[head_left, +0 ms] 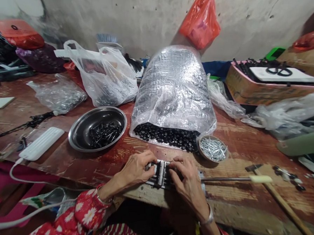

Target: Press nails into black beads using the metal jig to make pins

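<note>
Your metal fixture [160, 174]: dark, with bright edges. Your workbench [104, 166]: rough wood, worn red paint. Stainless steel bowl [93, 113]: glossy. Sack [171, 85]: shiny, crinkled plastic. Carrier bag [118, 81]: thin, translucent plastic. Hammer handle [282, 202]: smooth pale wood.

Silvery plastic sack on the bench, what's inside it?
The silvery plastic sack holds black round-headed pieces, heaped at its open lower end. Farther up, the crinkled plastic covers the contents, so how far the pile reaches cannot be seen.

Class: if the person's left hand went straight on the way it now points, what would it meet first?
The left hand meets the slotted metal jig first: its fingers already rest on it, though depth is unclear.
</note>
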{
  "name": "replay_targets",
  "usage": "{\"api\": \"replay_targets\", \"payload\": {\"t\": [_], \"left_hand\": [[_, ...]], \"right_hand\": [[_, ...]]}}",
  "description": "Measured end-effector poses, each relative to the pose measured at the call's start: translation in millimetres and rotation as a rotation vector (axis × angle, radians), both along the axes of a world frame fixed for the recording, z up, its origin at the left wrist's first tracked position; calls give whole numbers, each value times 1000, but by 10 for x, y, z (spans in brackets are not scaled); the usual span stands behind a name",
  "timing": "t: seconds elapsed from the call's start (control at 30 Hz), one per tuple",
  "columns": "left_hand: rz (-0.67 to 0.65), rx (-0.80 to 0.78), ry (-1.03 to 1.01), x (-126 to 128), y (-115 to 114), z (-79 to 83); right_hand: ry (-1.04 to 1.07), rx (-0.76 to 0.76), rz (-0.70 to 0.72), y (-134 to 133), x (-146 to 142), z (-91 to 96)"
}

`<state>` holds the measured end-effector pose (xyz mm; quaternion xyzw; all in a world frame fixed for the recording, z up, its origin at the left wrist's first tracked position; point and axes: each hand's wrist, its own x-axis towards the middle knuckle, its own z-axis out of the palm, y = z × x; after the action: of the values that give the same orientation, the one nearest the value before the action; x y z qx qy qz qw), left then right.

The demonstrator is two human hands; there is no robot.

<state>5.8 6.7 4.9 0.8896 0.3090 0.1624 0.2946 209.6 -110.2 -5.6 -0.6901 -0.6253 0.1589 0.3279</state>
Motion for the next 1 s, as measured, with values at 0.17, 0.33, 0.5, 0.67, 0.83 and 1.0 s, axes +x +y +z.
{"api": "replay_targets", "payload": {"t": [0.17, 0.33, 0.5, 0.67, 0.83, 1.0], "left_hand": [[22, -38, -47, 23, -21, -15], [36, -39, -61, 14, -53, -17], [1, -11, -108, -62, -62, -120], [29, 137, -232, -110, -79, -344], [92, 208, -269, -101, -99, -439], [77, 215, -271, -92, -100, -444]], "right_hand": [[50, -35, 49, 14, 32, 45], [38, -24, 19, 21, -5, 38], [68, -18, 17, -4, -37, 60], [206, 142, -43, -62, 215, 125], [-213, 143, -338, -6, 849, 151], [-457, -64, -372, 266, 1243, 74]]}}
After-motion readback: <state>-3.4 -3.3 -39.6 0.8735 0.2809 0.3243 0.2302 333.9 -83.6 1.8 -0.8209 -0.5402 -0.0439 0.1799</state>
